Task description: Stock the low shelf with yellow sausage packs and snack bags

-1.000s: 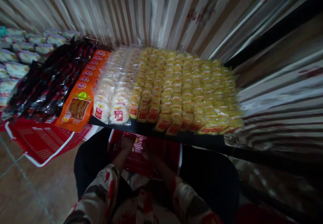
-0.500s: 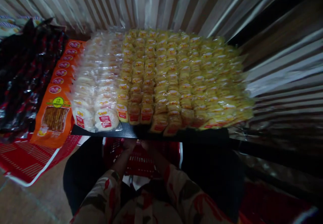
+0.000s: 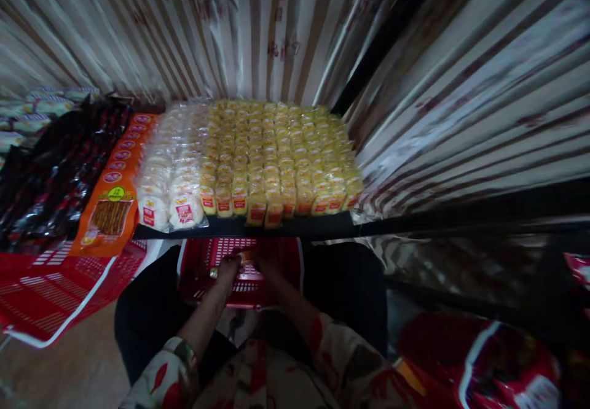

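My left hand (image 3: 227, 269) and my right hand (image 3: 268, 266) are both inside a red plastic basket (image 3: 291, 274), below the shelf's front edge. Between their fingers is a small orange-and-pale packet (image 3: 246, 257); dim light hides its details. Both hands look closed around it, the right one in deep shadow. A small, pale, shiny spot shows at the outer side of the left hand. Just above, rows of small yellow wrapped cakes (image 3: 281, 163) stand tightly lined up on a black shelf (image 3: 295, 233). Left of them are round white packaged cakes (image 3: 185, 212).
Orange snack bags (image 3: 110, 212) and dark shiny packets (image 3: 59, 169) fill the shelf's left part. A second red basket (image 3: 50, 292) is at lower left; another red container with packets (image 3: 479, 360) is at lower right. A striped curtain (image 3: 258, 34) hangs behind.
My view has shifted right and the shelf goods look smaller. My hands show more clearly in the basket, with the small packet visible between them.
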The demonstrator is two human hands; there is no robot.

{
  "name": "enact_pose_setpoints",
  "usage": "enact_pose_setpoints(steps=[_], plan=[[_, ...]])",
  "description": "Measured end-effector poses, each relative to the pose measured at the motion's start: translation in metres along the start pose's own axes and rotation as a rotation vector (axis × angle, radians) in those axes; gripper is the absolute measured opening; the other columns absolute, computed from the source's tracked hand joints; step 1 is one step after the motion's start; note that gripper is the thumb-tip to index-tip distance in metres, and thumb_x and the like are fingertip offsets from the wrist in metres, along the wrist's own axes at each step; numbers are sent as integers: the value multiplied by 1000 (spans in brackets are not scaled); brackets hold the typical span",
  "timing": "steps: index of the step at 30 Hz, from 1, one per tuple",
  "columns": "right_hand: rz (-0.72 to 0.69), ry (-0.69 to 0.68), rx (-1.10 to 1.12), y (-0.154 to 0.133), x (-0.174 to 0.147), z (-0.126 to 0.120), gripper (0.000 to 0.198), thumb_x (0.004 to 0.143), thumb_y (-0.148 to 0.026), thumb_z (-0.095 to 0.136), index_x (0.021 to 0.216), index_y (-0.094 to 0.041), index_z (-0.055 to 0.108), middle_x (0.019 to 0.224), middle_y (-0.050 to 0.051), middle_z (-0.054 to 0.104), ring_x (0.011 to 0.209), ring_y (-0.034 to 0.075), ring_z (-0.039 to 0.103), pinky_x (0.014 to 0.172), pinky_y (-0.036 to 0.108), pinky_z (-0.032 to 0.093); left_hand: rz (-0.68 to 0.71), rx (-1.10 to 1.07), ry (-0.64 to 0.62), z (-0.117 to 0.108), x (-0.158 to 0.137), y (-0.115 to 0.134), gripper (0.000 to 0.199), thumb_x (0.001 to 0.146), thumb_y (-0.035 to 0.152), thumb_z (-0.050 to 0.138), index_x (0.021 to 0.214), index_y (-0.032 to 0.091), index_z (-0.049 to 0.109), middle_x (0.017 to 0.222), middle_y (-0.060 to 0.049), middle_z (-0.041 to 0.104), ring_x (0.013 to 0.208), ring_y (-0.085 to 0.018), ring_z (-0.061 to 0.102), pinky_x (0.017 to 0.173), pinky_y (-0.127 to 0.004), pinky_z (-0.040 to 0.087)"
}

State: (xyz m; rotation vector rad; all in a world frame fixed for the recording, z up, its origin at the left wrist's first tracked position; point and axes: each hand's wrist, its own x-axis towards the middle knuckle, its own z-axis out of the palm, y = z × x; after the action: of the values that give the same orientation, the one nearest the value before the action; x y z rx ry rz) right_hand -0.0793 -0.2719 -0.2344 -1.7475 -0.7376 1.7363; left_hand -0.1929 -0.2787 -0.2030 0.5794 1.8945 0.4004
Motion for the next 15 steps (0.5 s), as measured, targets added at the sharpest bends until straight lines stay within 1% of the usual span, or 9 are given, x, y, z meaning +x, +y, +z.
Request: enact_pose_setpoints(steps=[2,3,6,8,10,12,15], plan=[[16,44,34,0,-14,-2,15,83,-26,50,78,-14,57,58,-3,54,49,8,48,50,22,42,24,-72,-11,-1,-15,3,24,85,17,44,107,12,53,67,-2,64,53,-9,61,50,-19,47],[20,63,51,-1,-21,-3,13,81,-24,48,76,-15,57,54,-4,52,47,8,46,48,22,40,41,-102,-18,-1,-22,5,26,85,16,44,109,12,51,70,-2,65,54,-9,61,52,-18,48],[10,90,85,-4,-41,-9,13,75,-22,49,81,-16,58,52,-4,53,45,10,47,47,22,39,100,-161,-40,-2,-40,10,28,83,12,44,110,15,52,81,-4,67,61,-9,64,56,-18,49],[-3,88,100,-7,-52,-15,18,72,-21,51,87,-16,59,59,-2,59,49,12,52,49,23,41,147,-162,-40,-3,-50,13,29,81,10,46,109,16,53,88,-5,67,66,-10,65,57,-18,50],[-40,92,91,-10,-61,-22,24,71,-20,53,94,-17,58,75,2,65,62,14,60,55,25,46,238,-106,-26,-5,-59,15,32,79,10,47,109,17,54,94,-5,66,73,-12,65,62,-20,51],[-107,118,13,-11,-70,-29,29,70,-19,54,99,-18,57,91,5,67,79,17,63,68,28,50,378,-4,-8,-7,-68,18,35,77,10,48,111,17,54,97,-6,66,82,-14,65,69,-23,52],[-217,179,-165,-13,-81,-39,37,71,-18,54,108,-19,55,103,8,65,96,21,62,83,33,49,602,127,41,-9,-83,26,40,76,12,48,115,18,53,104,-7,64,96,-18,61,84,-29,49]])
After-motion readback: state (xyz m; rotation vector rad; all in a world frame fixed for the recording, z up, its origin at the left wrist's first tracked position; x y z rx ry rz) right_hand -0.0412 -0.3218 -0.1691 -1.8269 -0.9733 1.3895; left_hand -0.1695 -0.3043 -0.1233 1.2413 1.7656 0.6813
